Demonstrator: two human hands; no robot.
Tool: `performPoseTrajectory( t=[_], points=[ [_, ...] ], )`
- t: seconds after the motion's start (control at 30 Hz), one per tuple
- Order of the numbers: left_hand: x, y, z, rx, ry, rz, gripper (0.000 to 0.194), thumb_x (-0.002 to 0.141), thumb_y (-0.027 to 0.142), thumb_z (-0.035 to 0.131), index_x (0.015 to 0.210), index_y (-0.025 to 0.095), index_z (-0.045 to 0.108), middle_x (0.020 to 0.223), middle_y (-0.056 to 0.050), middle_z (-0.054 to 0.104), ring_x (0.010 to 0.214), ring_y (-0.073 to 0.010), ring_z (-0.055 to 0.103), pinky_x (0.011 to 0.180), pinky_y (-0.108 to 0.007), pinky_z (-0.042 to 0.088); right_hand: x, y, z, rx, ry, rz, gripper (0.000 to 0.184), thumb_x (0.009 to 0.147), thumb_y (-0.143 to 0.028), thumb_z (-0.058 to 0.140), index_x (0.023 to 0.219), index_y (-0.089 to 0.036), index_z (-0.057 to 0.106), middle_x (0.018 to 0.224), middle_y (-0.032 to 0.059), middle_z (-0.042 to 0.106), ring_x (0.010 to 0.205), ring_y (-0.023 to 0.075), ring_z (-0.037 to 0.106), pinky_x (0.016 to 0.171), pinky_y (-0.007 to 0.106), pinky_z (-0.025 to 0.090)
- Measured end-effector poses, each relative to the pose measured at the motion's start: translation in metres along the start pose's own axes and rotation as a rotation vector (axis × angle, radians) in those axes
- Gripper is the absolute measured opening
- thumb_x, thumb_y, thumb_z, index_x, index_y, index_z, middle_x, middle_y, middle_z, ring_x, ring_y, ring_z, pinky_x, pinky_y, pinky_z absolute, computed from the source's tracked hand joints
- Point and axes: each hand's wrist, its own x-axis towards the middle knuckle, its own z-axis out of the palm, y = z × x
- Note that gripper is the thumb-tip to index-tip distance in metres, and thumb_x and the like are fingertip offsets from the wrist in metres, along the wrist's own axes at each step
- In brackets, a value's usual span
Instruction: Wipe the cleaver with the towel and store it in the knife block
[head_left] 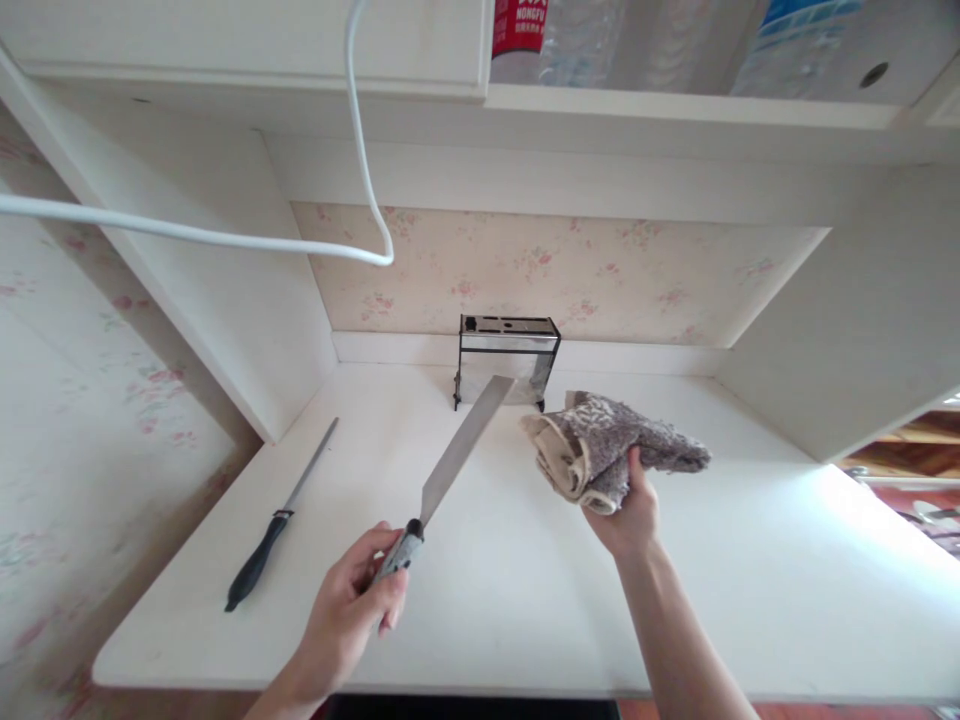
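Observation:
A broad-bladed kitchen knife (pixel 466 450) is in my left hand (pixel 358 590), whose fingers wrap round its patterned grey handle. The blade points up and away, its tip in front of the knife block in this view. My right hand (pixel 628 512) grips a folded grey-brown cloth (pixel 611 445) with a beige underside, held over the right half of the table. Most of the right fingers are hidden beneath the cloth. To the left of my left hand lies a sharpening steel (pixel 268 545) with a black handle, its thin rod pointing toward the back.
A knife block (pixel 510 335) with a slotted metal top and clear sides stands at the back of the white table (pixel 510 620). A white cable (pixel 225 238) hangs across the upper left. Above is a shelf (pixel 675 108) with plastic bottles; side panels (pixel 195 270) flank the table.

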Motion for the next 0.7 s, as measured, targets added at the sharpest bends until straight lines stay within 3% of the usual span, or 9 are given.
performPoseTrajectory(
  t=[0.1, 0.2, 0.3, 0.4, 0.57, 0.7],
  points=[
    [0.008, 0.008, 0.01, -0.343, -0.041, -0.064, 0.027, 0.088, 0.041, 0.061, 0.1, 0.017, 0.063, 0.054, 0.006, 0.047, 0.04, -0.003, 0.035, 0.041, -0.017, 0.026, -0.012, 0.019, -0.007, 0.008, -0.062, 0.116, 0.037, 0.065, -0.053, 0.08, 0.092, -0.028, 0.073, 0.101, 0.003, 0.076, 0.098, 0.0245, 0.069, 0.093, 0.043, 0.054],
    [0.01, 0.014, 0.024, -0.556, -0.061, -0.135, 0.028, 0.088, 0.042, 0.061, 0.095, 0.016, 0.065, 0.059, 0.005, 0.05, 0.038, -0.0003, 0.028, 0.039, -0.017, 0.022, -0.024, 0.038, -0.003, -0.029, -0.124, 0.214, 0.041, 0.055, -0.055, 0.085, 0.081, -0.026, 0.074, 0.083, 0.0038, 0.077, 0.088, 0.0263, 0.071, 0.087, 0.042, 0.056],
    [0.011, 0.01, 0.041, -0.724, -0.08, -0.259, 0.03, 0.086, 0.044, 0.064, 0.096, 0.015, 0.064, 0.072, 0.004, 0.056, 0.038, 0.0022, 0.021, 0.037, -0.016, 0.019, -0.042, 0.058, 0.011, -0.076, -0.227, 0.265, 0.042, 0.053, -0.054, 0.086, 0.075, -0.022, 0.073, 0.075, 0.0072, 0.075, 0.086, 0.0292, 0.071, 0.082, 0.043, 0.057],
    [0.012, -0.004, 0.057, -0.792, -0.114, -0.317, 0.03, 0.085, 0.044, 0.065, 0.091, 0.014, 0.062, 0.066, 0.005, 0.053, 0.037, 0.002, 0.019, 0.036, -0.015, 0.017, -0.061, 0.073, 0.032, -0.144, -0.29, 0.28, 0.042, 0.051, -0.041, 0.09, 0.08, -0.017, 0.072, 0.079, 0.0093, 0.074, 0.086, 0.0304, 0.07, 0.081, 0.043, 0.056],
    [0.012, -0.02, 0.068, -0.77, -0.12, -0.361, 0.033, 0.084, 0.047, 0.065, 0.092, 0.015, 0.06, 0.05, 0.009, 0.041, 0.037, -0.0004, 0.022, 0.04, -0.015, 0.022, -0.076, 0.08, 0.052, -0.322, -0.123, 0.122, 0.046, 0.057, -0.024, 0.088, 0.097, -0.012, 0.07, 0.094, 0.0109, 0.074, 0.086, 0.0267, 0.069, 0.08, 0.04, 0.056],
    [0.012, -0.021, 0.062, -0.776, -0.168, -0.454, 0.038, 0.082, 0.052, 0.065, 0.077, 0.016, 0.055, 0.058, 0.008, 0.044, 0.035, 0.0021, 0.017, 0.036, -0.014, 0.016, -0.073, 0.074, 0.048, -0.324, -0.077, 0.11, 0.05, 0.062, -0.022, 0.086, 0.107, -0.01, 0.067, 0.098, 0.0121, 0.073, 0.088, 0.0277, 0.069, 0.08, 0.04, 0.056]
  ],
)
